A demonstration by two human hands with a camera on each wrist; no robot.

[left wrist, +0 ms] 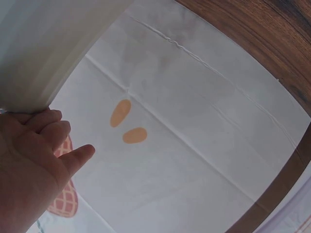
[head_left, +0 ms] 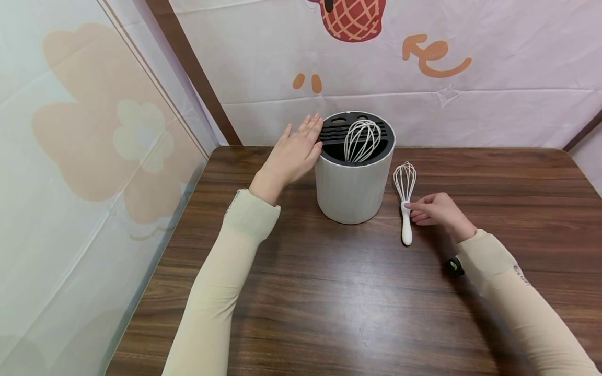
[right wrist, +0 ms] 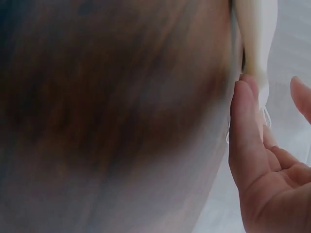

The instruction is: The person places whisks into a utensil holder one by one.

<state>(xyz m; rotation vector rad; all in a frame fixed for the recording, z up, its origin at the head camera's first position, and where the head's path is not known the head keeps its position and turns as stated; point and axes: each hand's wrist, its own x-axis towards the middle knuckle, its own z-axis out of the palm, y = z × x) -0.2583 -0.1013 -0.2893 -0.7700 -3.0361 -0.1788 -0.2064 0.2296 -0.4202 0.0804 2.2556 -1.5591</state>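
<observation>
My left hand (head_left: 292,155) lies against the left side of a white cylindrical utensil holder (head_left: 352,196), fingers reaching along its rim. A wire whisk (head_left: 362,140) stands in the holder's black slotted insert, its looped wires up and its handle hidden. To the right of the holder, a second whisk (head_left: 406,222) with a white handle lies on the table. My right hand (head_left: 437,211) is at that handle, the thumb tip over it in the head view. From the right wrist view, the fingers (right wrist: 245,131) look straight beside the handle, with the thumb apart from them.
The dark wooden table (head_left: 338,308) has a white printed cloth (head_left: 263,47) behind it and another hanging sheet (head_left: 94,198) along its left. A small black object (head_left: 454,266) shows by the right cuff.
</observation>
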